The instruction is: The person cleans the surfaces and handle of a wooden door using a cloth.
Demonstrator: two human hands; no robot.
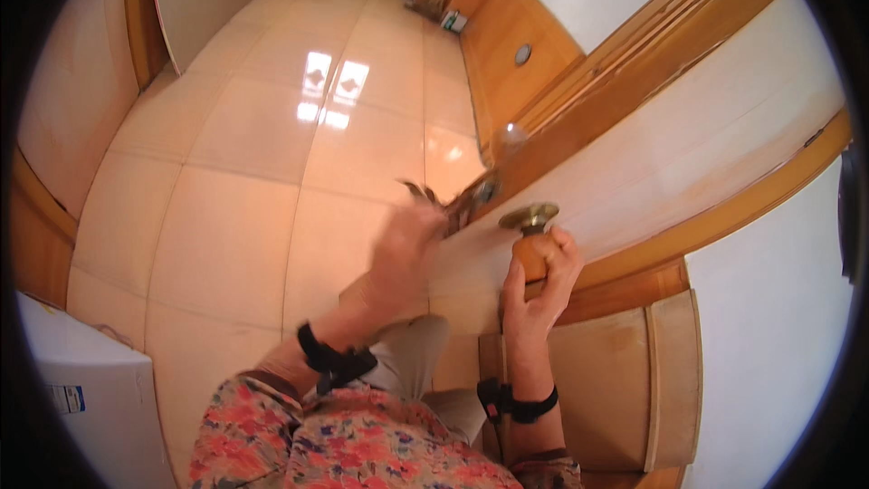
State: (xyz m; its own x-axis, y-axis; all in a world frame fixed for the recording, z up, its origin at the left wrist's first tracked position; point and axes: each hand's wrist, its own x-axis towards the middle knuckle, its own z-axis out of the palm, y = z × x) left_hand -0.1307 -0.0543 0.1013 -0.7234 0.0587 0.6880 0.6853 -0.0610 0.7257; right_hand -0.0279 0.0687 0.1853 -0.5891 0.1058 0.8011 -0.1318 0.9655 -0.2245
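My right hand (545, 278) is closed around the orange-brown grip of a round door knob (531, 255) with a brass rose, on the white face of a door (645, 170). Just left of the knob, my left hand (407, 238) is blurred at the wooden edge of the door, beside a metal latch plate (483, 191). Dark, thin objects (417, 190), perhaps keys, stick out by its fingers; what exactly it holds is unclear. A rounded, shiny knob (510, 136) shows on the door's far side. Black straps circle both wrists.
Glossy beige tiles (237, 217) cover the floor. A cardboard box (604, 380) stands at the lower right by a white wall, and a white appliance or box (102, 394) at the lower left. Another white door panel (204, 0) is at the upper left, wooden panelling (502, 20) at the upper right.
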